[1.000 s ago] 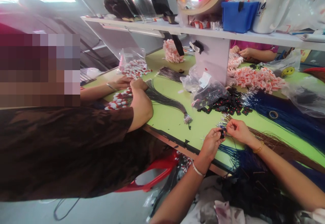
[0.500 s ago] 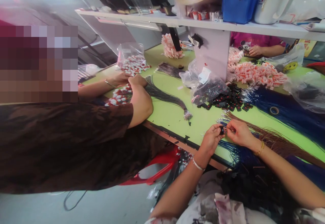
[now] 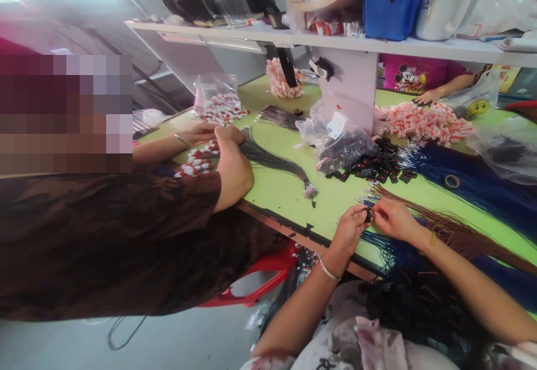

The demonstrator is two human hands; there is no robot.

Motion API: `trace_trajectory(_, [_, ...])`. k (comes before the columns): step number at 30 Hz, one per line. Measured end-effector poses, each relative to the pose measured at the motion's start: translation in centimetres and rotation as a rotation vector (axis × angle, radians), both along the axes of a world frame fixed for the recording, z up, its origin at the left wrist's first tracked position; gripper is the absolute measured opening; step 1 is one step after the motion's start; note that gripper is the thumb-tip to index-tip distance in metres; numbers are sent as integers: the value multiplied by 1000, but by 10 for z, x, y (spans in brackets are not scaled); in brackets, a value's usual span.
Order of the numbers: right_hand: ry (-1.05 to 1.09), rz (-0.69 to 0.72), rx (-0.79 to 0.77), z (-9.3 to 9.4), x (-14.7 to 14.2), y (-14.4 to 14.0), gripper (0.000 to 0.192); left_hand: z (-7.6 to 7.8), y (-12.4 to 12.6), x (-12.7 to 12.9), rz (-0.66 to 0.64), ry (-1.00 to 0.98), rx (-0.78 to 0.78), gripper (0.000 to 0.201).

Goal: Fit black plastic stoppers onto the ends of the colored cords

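Observation:
Between the thumb and fingers of my left hand [image 3: 350, 229] is a small black connector housing [image 3: 368, 215], held above the table's near edge. My right hand [image 3: 393, 220] is pinched right beside it, its fingertips against the housing's right side. Whatever sits in that pinch is too small to tell. Under and around my hands lie blue wires [image 3: 380, 242] and a bundle of brown wires [image 3: 444, 221] with metal terminals at their ends. Past them is a pile of black connector housings [image 3: 384, 163].
On my left, a co-worker's hands [image 3: 230, 149] are at a dark wire bundle [image 3: 277, 160]. Opposite, another person's hand [image 3: 430, 95] is by pink-and-white connectors [image 3: 428, 123]. A shelf [image 3: 251, 33] with a blue bin [image 3: 392, 12] spans the table. A tape roll [image 3: 452, 181] lies on blue wires.
My hands stay together at the black connector housing, with only slight finger movement. The person opposite has lowered a hand from the chest to the table beside the pink-and-white pile.

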State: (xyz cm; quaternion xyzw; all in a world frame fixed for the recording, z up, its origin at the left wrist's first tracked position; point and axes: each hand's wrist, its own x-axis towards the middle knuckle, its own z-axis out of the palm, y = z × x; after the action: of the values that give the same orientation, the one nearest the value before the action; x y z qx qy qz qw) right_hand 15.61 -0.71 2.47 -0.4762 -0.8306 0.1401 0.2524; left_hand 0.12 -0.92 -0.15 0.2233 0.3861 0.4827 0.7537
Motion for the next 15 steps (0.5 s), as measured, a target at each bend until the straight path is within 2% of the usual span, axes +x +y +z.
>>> trace_trajectory(6, [43,-2,-44,2,-2,-2,9,-1,3,0,-18,63,14,35])
trace_trajectory(9, [102,38,-127,10,8,3,13,7,-7,0,4,187,113,28])
trace_trajectory(11, [165,19,-216,19,16,10,20,19,-22,4,46,346,321,21])
trace_trajectory(13, [182,6,-315,28,18,16,23,32,-43,14,15,524,635,19])
trace_trajectory(15, [111,49,-414,32,11,18,20,42,-64,27,-184,633,994,22])
